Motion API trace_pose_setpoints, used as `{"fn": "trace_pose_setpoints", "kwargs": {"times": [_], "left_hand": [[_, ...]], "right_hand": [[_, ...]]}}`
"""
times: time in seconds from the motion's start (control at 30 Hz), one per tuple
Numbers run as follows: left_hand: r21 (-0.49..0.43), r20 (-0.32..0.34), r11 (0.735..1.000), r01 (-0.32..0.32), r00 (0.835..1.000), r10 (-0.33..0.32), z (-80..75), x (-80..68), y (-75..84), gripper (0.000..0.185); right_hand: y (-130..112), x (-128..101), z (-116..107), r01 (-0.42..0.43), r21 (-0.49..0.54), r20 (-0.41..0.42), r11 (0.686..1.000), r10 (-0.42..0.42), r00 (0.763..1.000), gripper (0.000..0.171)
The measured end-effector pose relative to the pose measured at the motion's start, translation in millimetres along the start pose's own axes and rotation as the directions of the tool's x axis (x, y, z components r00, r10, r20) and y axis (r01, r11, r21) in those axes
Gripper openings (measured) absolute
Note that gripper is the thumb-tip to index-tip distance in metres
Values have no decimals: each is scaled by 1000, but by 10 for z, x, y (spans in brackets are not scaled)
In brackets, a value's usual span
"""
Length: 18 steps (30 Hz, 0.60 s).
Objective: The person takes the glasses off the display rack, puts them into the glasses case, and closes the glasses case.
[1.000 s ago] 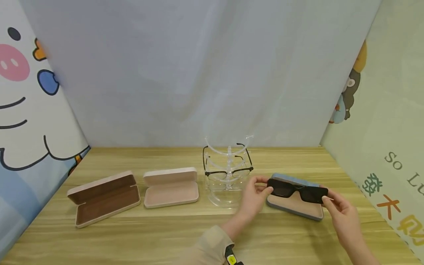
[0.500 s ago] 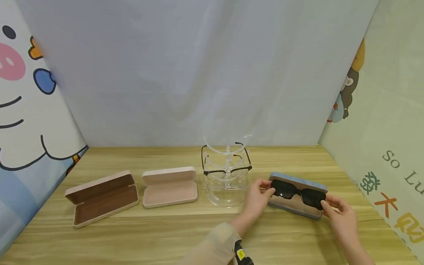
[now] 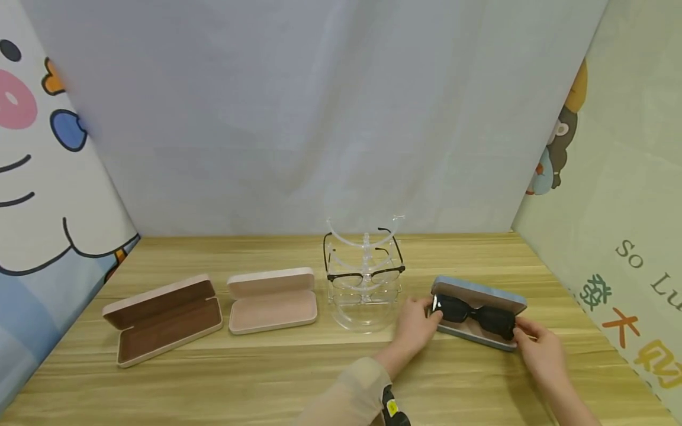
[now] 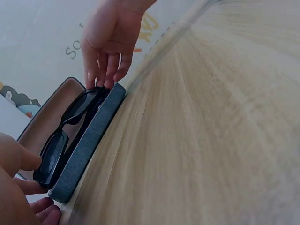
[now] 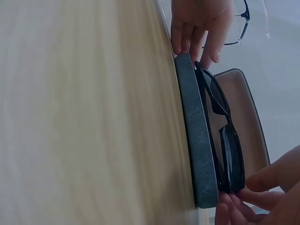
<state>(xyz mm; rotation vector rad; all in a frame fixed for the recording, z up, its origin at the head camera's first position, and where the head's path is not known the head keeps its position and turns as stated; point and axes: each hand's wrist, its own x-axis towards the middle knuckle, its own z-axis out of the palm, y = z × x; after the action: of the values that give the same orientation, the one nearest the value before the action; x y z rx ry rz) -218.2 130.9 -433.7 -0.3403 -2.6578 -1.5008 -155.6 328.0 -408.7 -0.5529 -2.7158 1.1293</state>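
Head view, sunglasses [image 3: 474,312]: black pair, lying lengthwise in the open blue-grey case [image 3: 479,340], lenses facing the near side.
Head view, left hand [image 3: 418,325]: at the left end of the sunglasses, fingers curled onto the frame corner.
Head view, right hand [image 3: 538,349]: at the right end, fingers pinching the other frame corner.
Head view, other stock: clear acrylic stand [image 3: 364,278] bearing one thin-rimmed pair of spectacles [image 3: 364,273]; pink case [image 3: 273,300] and brown-lined case [image 3: 162,319], both open, further left on the tabletop [image 3: 266,378].

Left wrist view, sunglasses [image 4: 70,133]: seated along the tray just behind the near wall of the blue-grey case [image 4: 89,145], lid [image 4: 47,117] standing behind.
Left wrist view, left hand [image 4: 16,187]: thumb and fingers narrow, gripping the near lens end.
Left wrist view, right hand [image 4: 110,40]: fingers [image 4: 105,70] pointing down, tips on the far end and the case rim.

Right wrist view, sunglasses [image 5: 222,136]: between case wall [image 5: 194,140] and tan lining [image 5: 243,117].
Right wrist view, right hand [image 5: 267,192]: fingers close together, holding the near end.
Right wrist view, left hand [image 5: 199,23]: fingertips on the far end.

Handling note: judged best to lower both ends evenly, keep fingers on the frame rather than the lenses, and check the pair sits below the rim before letting go.
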Motion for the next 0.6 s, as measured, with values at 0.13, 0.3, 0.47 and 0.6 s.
{"fn": "trace_pose_setpoints", "kwargs": {"times": [0.13,0.3,0.47,0.6], "left_hand": [[64,77,998,-4,997,-1,6,1,16,40],[86,149,996,26,988,-39,-9,2,55,50],[70,153,996,50,986,-60,-43,21,101,49],[11,159,993,119,980,-119,-82,70,164,56]], "right_hand": [[-15,-5,-5,10,-71,28,997,-8,1000,40],[-20,0,-4,30,-90,48,995,-26,999,41],[-29,3,4,16,-91,79,996,-8,997,44],[-58,18,-17,-16,-87,121,996,26,992,47]]}}
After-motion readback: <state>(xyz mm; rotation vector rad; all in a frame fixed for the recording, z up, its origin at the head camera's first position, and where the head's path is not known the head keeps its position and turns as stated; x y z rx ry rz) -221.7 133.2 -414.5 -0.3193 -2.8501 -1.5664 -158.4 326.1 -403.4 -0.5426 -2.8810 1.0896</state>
